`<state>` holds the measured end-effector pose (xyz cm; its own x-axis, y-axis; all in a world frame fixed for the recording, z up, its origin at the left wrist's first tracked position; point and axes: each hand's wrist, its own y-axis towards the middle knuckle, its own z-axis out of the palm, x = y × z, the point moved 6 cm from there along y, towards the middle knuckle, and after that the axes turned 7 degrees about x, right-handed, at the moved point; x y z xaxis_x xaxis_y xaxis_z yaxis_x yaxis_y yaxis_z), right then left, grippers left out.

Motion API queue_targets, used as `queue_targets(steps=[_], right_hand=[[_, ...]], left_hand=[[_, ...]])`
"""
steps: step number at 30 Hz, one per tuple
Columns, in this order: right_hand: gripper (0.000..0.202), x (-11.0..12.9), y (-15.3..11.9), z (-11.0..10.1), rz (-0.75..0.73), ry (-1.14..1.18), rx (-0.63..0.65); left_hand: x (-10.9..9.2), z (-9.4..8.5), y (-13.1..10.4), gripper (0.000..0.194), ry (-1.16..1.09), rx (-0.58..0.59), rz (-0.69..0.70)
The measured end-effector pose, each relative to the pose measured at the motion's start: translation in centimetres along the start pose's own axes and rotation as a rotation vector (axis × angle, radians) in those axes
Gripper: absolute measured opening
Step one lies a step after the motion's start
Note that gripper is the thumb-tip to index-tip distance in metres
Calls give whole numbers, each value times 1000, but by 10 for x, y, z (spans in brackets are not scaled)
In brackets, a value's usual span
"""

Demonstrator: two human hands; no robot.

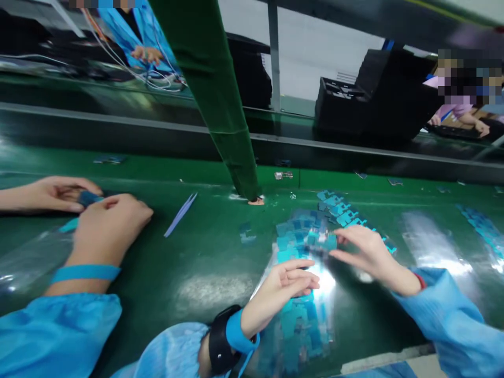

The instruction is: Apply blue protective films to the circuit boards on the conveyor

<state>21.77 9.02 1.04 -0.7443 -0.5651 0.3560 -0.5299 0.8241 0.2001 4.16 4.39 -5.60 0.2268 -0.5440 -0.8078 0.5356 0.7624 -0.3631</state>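
My left hand (284,286) hovers over a pile of small flat blue-green pieces (291,320), its fingers loosely stretched and holding nothing I can see. These pieces lie on a clear plastic sheet or bag (328,331). To the right, my right hand (370,252) has thumb and fingers apart, pointing left. Just beyond its fingertips is a blue-green piece with a silvery part (322,237); motion blur hides whether they touch. A black band and a blue strap (238,331) circle my left wrist.
At left, a co-worker's hands (110,220) hold a small dark blue piece. Purple tweezers (180,215) lie on the green table (212,247). A row of blue-green pieces (346,212) sits behind my right hand. A green-wrapped post (220,100) rises mid-table; black boxes (378,94) stand behind.
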Motion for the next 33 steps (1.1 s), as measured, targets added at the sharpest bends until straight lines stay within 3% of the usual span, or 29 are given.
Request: queue_targets(steps=[2, 4, 7, 9, 15, 19, 22, 26, 29, 31, 33], right_hand=[[34, -32, 33, -9, 182, -77, 67], [35, -61, 71, -16, 258, -117, 72], [33, -100, 123, -12, 372, -188, 99], [31, -114, 150, -3, 409, -240, 113], [37, -97, 218, 47, 292, -237, 171], [34, -90, 246, 74, 268, -127, 196], [31, -96, 251, 76, 259, -20, 180], [25, -90, 236, 56, 248, 134, 112], [22, -62, 201, 45, 214, 268, 72], [24, -33, 165, 48, 176, 378, 99], [23, -5, 125, 57, 128, 495, 167]], left_hand=[[-4, -2, 0, 39, 2, -10, 31], [-7, -5, -1, 31, 11, -30, 51], [-11, -11, 0, 24, 13, -60, 63], [-13, -15, 1, 21, 0, -71, 71], [-12, -22, 5, 19, -61, -88, 60], [-10, -29, 7, 24, -97, -115, 30], [-14, -34, 6, 25, -108, -140, 39], [-26, -36, 2, 24, -99, -194, 118], [-33, -42, -3, 36, -75, -294, 216], [-35, -45, -3, 47, -74, -330, 277], [-36, -46, 1, 46, -38, -307, 341]])
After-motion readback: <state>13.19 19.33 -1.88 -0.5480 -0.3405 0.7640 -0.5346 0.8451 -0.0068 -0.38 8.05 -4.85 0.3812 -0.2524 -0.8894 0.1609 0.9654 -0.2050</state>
